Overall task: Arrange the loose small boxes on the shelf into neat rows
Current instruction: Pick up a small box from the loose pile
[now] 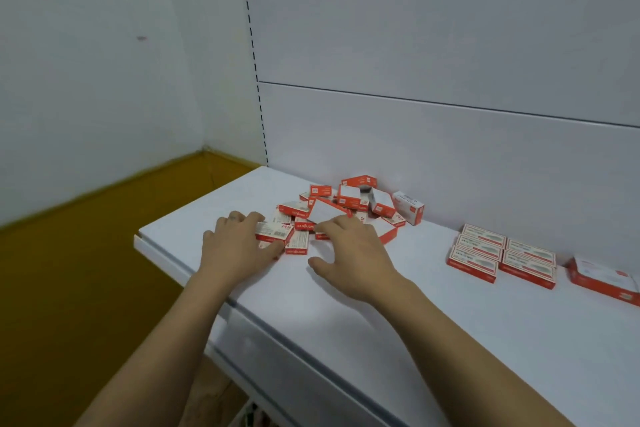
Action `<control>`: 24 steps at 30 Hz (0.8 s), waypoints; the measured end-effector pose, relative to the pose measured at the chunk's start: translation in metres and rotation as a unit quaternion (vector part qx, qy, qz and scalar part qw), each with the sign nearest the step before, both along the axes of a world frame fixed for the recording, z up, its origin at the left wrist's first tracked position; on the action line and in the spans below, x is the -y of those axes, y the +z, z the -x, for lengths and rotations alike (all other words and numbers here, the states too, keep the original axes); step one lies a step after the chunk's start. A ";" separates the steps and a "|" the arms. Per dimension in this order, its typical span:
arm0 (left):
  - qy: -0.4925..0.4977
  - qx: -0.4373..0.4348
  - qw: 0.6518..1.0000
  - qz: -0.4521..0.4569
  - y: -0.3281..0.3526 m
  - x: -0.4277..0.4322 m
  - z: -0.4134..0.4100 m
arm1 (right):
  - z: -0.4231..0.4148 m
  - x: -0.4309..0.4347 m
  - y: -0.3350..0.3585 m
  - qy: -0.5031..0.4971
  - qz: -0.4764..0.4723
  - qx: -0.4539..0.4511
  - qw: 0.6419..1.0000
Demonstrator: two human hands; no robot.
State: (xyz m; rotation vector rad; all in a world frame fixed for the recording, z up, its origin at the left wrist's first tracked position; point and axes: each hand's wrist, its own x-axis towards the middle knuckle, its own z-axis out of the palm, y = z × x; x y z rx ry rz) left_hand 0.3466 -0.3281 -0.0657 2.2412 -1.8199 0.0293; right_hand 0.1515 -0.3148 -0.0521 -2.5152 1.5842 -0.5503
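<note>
Two bare forearms reach in from the bottom edge over the front lip of the white shelf (381,315).

The left hand (235,246) is at the near left corner of the heap. Its fingers (242,218) curl over a small box (273,231) and the thumb presses the near side, so the box is pinched between them. That box lies flat with its barcode face up, its long axis running roughly left to right along the shelf. Just right of it another small red-and-white box (297,243) lies flat with its short end toward the camera, its long axis pointing away toward the back.

The right hand (353,253) rests palm down on the shelf. Its fingers are stretched forward onto the near edge of the heap and the thumb is spread well apart, with nothing enclosed.

Beyond the hands the loose boxes (349,204) are a jumbled pile near the left end of the shelf. They are tipped and overlapping, some flat, some on edge, their long axes pointing every way. A white box (408,207) at the pile's right end stands on its side, angled from back-left to front-right.

Well apart on the right, the arranged boxes (502,253) lie flat in two touching columns, long axes parallel and running left to right. A larger red box (602,279) sits at the frame's right edge.

Behind stands the shelf's white back panel (450,156), and to the left a yellow floor (69,270).
</note>
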 end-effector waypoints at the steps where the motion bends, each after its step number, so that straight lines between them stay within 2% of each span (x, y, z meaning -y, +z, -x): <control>1: 0.007 -0.007 1.000 -0.001 -0.003 0.002 0.002 | -0.002 0.000 -0.002 0.000 -0.002 0.003 1.000; 8: 0.062 -0.063 0.995 0.040 -0.013 0.010 0.021 | -0.002 -0.002 -0.012 -0.002 -0.005 0.019 1.000; 15: 0.068 -0.107 0.988 0.094 -0.017 0.007 0.027 | 0.006 0.003 -0.013 -0.012 -0.009 0.028 0.999; 19: 0.048 -0.131 0.981 0.137 -0.011 -0.004 0.032 | 0.016 0.003 0.000 -0.014 0.003 0.039 0.999; 24: -0.025 -0.128 0.972 0.196 0.011 -0.015 0.048 | 0.043 0.003 0.022 -0.029 0.040 0.051 0.997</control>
